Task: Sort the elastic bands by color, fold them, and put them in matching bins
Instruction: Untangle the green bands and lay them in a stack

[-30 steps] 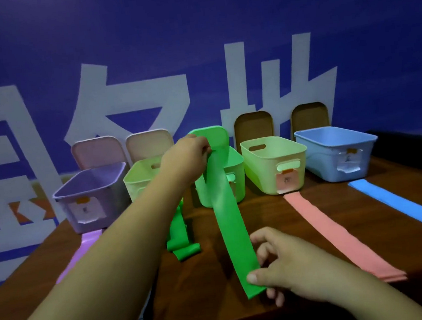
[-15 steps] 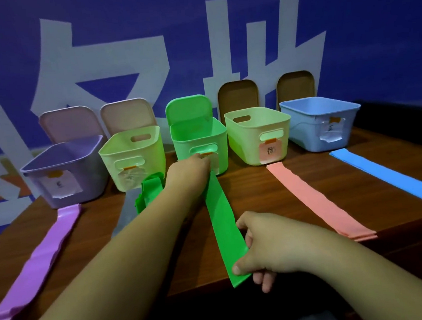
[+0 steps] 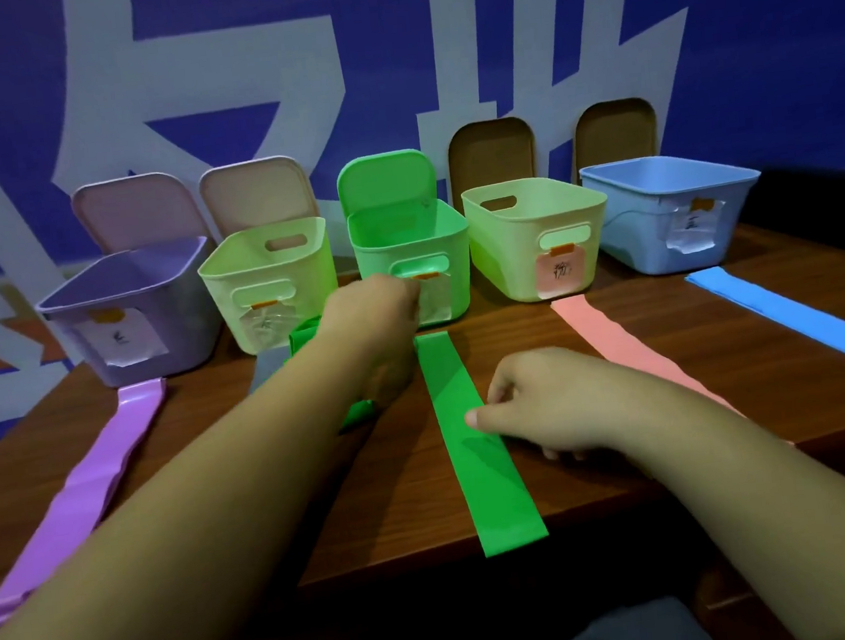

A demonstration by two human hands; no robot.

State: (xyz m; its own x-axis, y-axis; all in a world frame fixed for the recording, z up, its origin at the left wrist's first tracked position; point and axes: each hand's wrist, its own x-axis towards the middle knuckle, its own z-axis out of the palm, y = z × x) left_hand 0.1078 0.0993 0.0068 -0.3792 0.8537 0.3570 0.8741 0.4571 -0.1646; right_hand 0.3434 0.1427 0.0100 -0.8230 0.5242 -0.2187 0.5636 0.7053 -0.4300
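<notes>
1. The right hand rests its thumb tip on the green band at about mid-length. Its other fingers curl loosely at 3 o'clock of the strip and grip nothing.
2. The left hand sits knuckles-up at 10 o'clock of the band's far end. I cannot tell whether its fingers pinch that end.
3. The band lies flat on the table, long axis 12 to 6, near end at the front edge.
4. The fold probably runs along that axis. The left hand is nearer the far end, and the green bin stands just beyond at 12.
</notes>
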